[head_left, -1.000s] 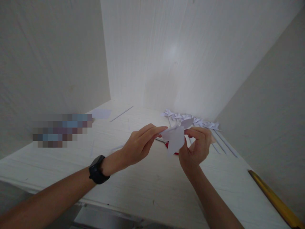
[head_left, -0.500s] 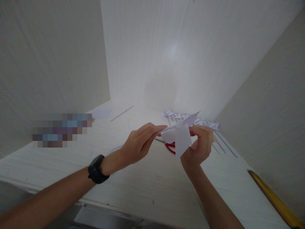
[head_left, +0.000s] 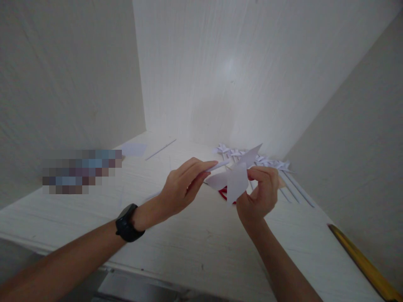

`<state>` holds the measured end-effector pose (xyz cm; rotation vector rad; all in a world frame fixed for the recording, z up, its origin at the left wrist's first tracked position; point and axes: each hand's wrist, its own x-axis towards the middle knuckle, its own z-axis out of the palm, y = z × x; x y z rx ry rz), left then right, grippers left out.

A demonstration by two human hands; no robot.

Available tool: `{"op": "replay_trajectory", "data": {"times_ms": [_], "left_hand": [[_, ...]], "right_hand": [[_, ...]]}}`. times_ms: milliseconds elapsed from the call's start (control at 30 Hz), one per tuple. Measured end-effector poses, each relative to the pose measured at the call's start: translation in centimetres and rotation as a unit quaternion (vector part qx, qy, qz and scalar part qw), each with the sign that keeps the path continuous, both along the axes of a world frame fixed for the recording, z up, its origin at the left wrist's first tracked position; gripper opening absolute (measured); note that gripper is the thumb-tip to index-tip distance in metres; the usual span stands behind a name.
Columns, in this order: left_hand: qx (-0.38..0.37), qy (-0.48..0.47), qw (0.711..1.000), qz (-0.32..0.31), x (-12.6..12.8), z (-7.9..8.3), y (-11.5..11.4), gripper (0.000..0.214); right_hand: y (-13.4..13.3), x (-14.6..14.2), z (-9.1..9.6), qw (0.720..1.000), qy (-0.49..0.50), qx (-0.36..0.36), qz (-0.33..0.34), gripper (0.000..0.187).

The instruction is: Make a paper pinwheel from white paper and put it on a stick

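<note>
Between thumb and fingers, my left hand grips a white rolled paper stick, which runs back under my wrist. My right hand pinches a white paper pinwheel at its right side, its blades spread. The stick's tip lies close to the middle of the pinwheel; I cannot tell whether they touch. Below the pinwheel, red-handled scissors lie on the white table, mostly hidden.
Finished paper pinwheels on sticks lie in a row at the back right. A thin paper stick and a flat paper sheet lie at the back left. Something yellow and long lies along the right edge. Walls enclose the table.
Both hands have shifted slightly left. The pinwheel has turned a little and moved left, and the stick's tip now shows apart from the blades' centre. More of the scissors is covered.
</note>
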<state>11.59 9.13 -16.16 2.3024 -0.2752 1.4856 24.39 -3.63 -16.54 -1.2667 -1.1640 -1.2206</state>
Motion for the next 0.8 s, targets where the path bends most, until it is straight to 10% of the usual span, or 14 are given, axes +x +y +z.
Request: {"op": "replay_trajectory", "data": {"times_ms": [800], "left_hand": [[-0.004,-0.019,0.999,-0.034,0.32,-0.06,0.02,0.026]], "right_hand": [[0.08,-0.45,-0.06,1.0,0.015,0.003,0.014,0.01]]}}
